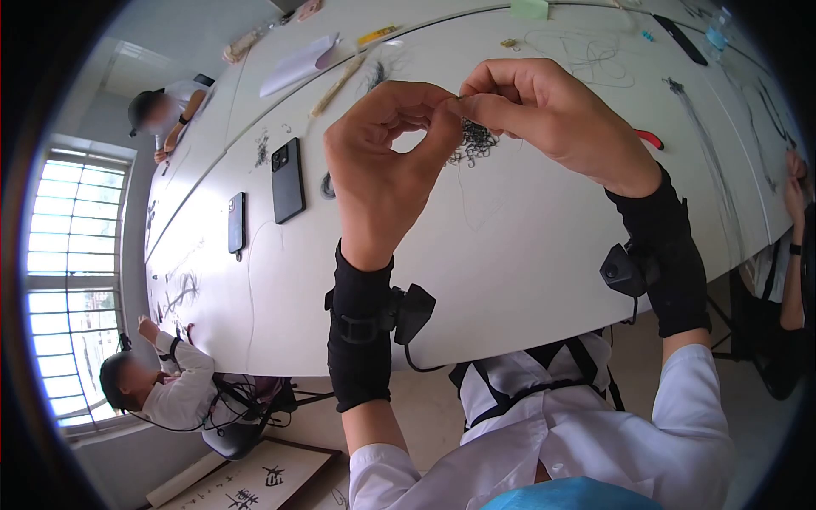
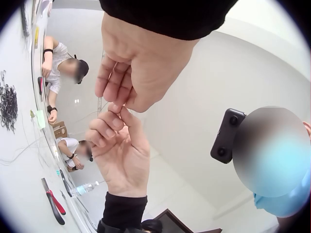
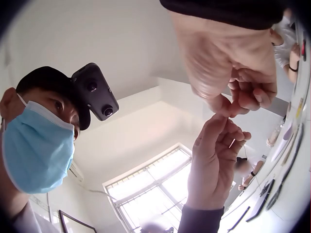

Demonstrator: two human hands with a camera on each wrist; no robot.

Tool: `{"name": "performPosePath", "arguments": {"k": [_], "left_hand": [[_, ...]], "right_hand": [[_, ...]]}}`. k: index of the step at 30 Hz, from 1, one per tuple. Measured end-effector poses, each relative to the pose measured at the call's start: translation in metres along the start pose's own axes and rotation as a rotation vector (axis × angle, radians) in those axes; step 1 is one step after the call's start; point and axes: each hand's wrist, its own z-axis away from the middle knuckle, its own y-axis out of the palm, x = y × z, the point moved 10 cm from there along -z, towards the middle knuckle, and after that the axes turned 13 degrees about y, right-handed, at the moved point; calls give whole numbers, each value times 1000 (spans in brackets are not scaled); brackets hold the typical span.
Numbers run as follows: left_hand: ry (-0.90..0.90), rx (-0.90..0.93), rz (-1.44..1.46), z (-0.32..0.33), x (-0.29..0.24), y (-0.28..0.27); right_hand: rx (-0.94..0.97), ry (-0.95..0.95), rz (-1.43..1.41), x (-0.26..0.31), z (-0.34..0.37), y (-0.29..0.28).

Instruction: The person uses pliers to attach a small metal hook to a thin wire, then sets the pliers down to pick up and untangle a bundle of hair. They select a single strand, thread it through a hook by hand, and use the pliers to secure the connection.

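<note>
Over the white table [image 1: 510, 246], my left hand [image 1: 378, 161] and right hand [image 1: 561, 119] meet at their fingertips. Between them they pinch a tiny, thin dark piece [image 1: 460, 97], mostly covered by the fingers; I cannot tell its kind. Thumb and forefinger of each hand come together, the other fingers bent. In the left wrist view the right hand [image 2: 121, 160] faces the camera from below. The right wrist view has the left hand [image 3: 209, 165] under the right. A heap of small black curled links [image 1: 476, 146] lies on the tabletop just beyond the hands.
Two dark phones [image 1: 288, 181] [image 1: 236, 223] and a coil of dark wire [image 1: 327, 185] lie left. Red-handled pliers [image 2: 53, 201] lie to the right, with a water bottle [image 1: 719, 30] farther back. Loose thin wire [image 1: 595, 64] spreads across the far side. Other people sit around the table.
</note>
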Motion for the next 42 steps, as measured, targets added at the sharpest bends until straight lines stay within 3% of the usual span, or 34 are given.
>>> {"name": "performPosePath", "arguments": {"k": [2, 4, 9, 11, 15, 24, 33, 39, 42], "left_hand": [[-8, -52, 38, 1, 3, -3], [11, -103, 67, 0, 5, -6], [-14, -213, 16, 3, 10, -15], [-51, -254, 97, 4, 12, -16], [-158, -295, 290, 12, 27, -10], [-290, -235, 585, 16, 45, 4], [-312, -106, 620, 11, 40, 12], [-294, -57, 319, 9, 34, 3], [-283, -73, 332, 9, 35, 1]], "right_hand": [[21, -5, 24, -4, -1, 5], [-40, -42, -137, -4, 0, 7], [142, 168, -597, -6, 8, 30], [184, 233, -590, -8, 10, 34], [-95, 82, -248, -5, 6, 14], [-288, -11, -172, 4, 9, 0], [-208, 23, -156, 1, 9, -5], [-211, -17, -127, -1, 4, 0], [-163, 45, -95, 1, 5, 2]]}}
